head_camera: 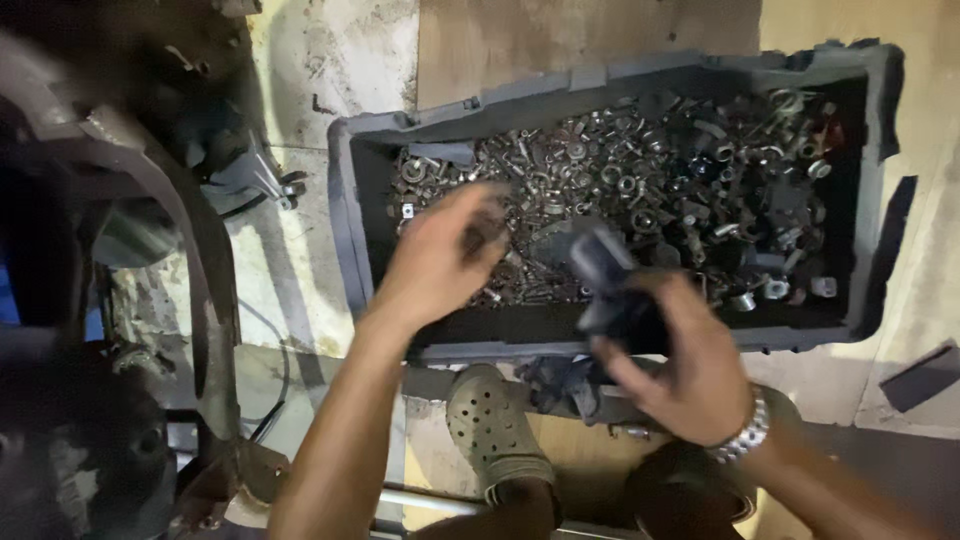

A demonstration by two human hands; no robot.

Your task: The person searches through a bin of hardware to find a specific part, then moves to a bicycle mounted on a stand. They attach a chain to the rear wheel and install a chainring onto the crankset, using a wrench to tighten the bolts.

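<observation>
Left hand (440,262) stretched forward at frame centre, palm down, fingers loosely spread and blurred, reaching into nuts and bolts (560,170); grip not discernible. Right hand (680,365) lower right, fingers curled tight around dark blurred part (605,275), held over near edge of dark tray (345,215). Perforated clog (495,425) below tray.

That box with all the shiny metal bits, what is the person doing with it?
A person is bent over a dark plastic box full of nuts, bolts and washers. Their left hand reaches into the pile, its fingers down among the pieces. Their right hand, with a metal watch on its wrist, holds a dark blurred part over the box's near edge. A foot in a holed clog rests on the floor below.
</observation>
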